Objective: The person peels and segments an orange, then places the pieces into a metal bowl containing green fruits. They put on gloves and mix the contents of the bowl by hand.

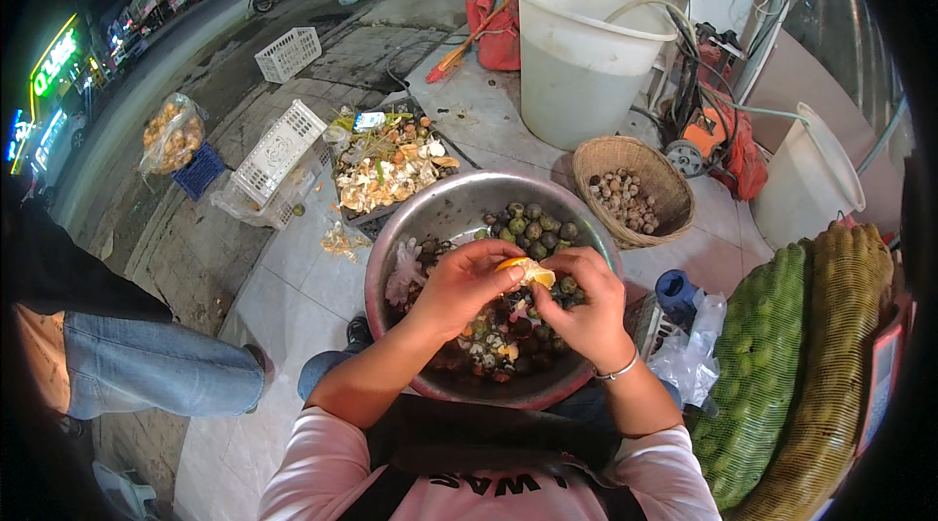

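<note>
A partly peeled citrus fruit, with orange-yellow peel and pale pith, is held between the fingertips of both hands. My left hand grips its left side, and my right hand pinches it from the right. Below them is a wide metal basin with a reddish rim. Round green-and-dark fruits, possibly walnuts in their husks, are heaped at its far side. Dark wet husks and scraps lie nearer me, partly hidden by my hands. A crumpled translucent plastic glove or bag rests against the left inner wall.
A wicker basket of brown nuts stands beyond the basin, near a large white tub. Peels and scraps fill a dark crate. Green and brown mesh sacks are at right. A person's jeans-clad leg is at left.
</note>
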Action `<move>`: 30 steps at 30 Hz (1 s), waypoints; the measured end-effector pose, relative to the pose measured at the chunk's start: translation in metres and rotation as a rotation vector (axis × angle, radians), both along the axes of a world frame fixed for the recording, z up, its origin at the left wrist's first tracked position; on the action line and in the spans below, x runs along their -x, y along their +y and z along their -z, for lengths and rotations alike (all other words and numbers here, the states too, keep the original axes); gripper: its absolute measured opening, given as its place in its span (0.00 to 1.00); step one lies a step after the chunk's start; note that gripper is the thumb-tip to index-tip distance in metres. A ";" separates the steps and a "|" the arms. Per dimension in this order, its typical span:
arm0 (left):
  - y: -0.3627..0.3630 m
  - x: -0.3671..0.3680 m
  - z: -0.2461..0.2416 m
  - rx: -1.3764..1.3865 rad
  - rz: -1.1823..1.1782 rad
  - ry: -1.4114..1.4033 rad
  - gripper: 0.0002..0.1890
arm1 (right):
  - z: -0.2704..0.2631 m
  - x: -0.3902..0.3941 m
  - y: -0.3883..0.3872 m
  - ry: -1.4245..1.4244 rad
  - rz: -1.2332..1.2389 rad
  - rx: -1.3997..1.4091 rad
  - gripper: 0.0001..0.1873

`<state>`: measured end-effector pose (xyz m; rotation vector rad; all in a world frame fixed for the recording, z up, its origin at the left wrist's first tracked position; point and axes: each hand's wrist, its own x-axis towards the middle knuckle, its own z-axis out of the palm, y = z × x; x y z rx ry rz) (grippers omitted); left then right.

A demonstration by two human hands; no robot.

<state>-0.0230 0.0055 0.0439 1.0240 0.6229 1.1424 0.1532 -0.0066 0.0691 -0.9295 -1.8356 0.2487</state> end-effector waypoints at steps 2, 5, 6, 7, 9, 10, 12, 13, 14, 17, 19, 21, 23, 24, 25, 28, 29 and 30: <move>0.000 0.000 0.001 0.018 0.014 -0.016 0.12 | -0.001 -0.002 -0.001 -0.019 -0.003 -0.008 0.13; 0.000 0.000 0.003 0.100 0.061 -0.081 0.12 | 0.001 -0.006 -0.002 0.025 -0.043 0.104 0.12; 0.000 0.000 0.003 0.146 0.085 -0.125 0.12 | 0.001 -0.008 -0.002 0.057 -0.052 0.182 0.12; 0.001 0.001 0.004 0.174 0.127 -0.195 0.12 | 0.003 -0.009 -0.002 0.191 -0.138 0.284 0.11; 0.002 0.004 0.005 0.227 0.218 -0.247 0.12 | 0.004 -0.012 -0.002 0.465 -0.286 0.542 0.11; 0.003 0.006 0.005 0.250 0.286 -0.312 0.12 | 0.002 -0.015 -0.003 0.608 -0.451 0.637 0.10; 0.004 0.010 0.005 0.324 0.298 -0.391 0.13 | -0.004 -0.018 -0.005 0.797 -0.573 0.737 0.11; 0.005 0.013 0.005 0.329 0.267 -0.409 0.13 | -0.009 -0.020 -0.009 0.904 -0.640 0.778 0.11; 0.005 0.016 0.004 0.320 0.245 -0.425 0.13 | -0.016 -0.022 -0.015 0.966 -0.706 0.750 0.12; 0.005 0.021 0.003 0.270 0.213 -0.426 0.13 | -0.037 -0.029 -0.042 1.046 -0.956 0.702 0.11; 0.005 0.021 0.002 0.290 0.174 -0.381 0.13 | -0.048 -0.039 -0.062 1.024 -1.106 0.785 0.11; 0.004 0.019 0.002 0.314 0.156 -0.337 0.13 | -0.048 -0.038 -0.077 1.059 -1.272 0.742 0.10; 0.004 0.015 0.002 0.314 0.170 -0.287 0.13 | -0.040 -0.031 -0.079 1.053 -1.481 0.689 0.09; 0.004 0.014 0.002 0.308 0.171 -0.269 0.13 | -0.036 -0.028 -0.080 1.075 -1.515 0.624 0.13; 0.004 0.013 0.002 0.320 0.165 -0.249 0.13 | -0.032 -0.022 -0.078 1.095 -1.550 0.555 0.17; 0.004 0.009 0.002 0.344 0.154 -0.213 0.14 | -0.032 -0.017 -0.079 1.179 -1.556 0.461 0.18; 0.004 0.008 0.003 0.349 0.155 -0.210 0.14 | -0.034 -0.018 -0.080 1.135 -1.516 0.413 0.16; 0.004 0.007 0.004 0.347 0.150 -0.223 0.14 | -0.038 -0.019 -0.079 1.092 -1.475 0.366 0.13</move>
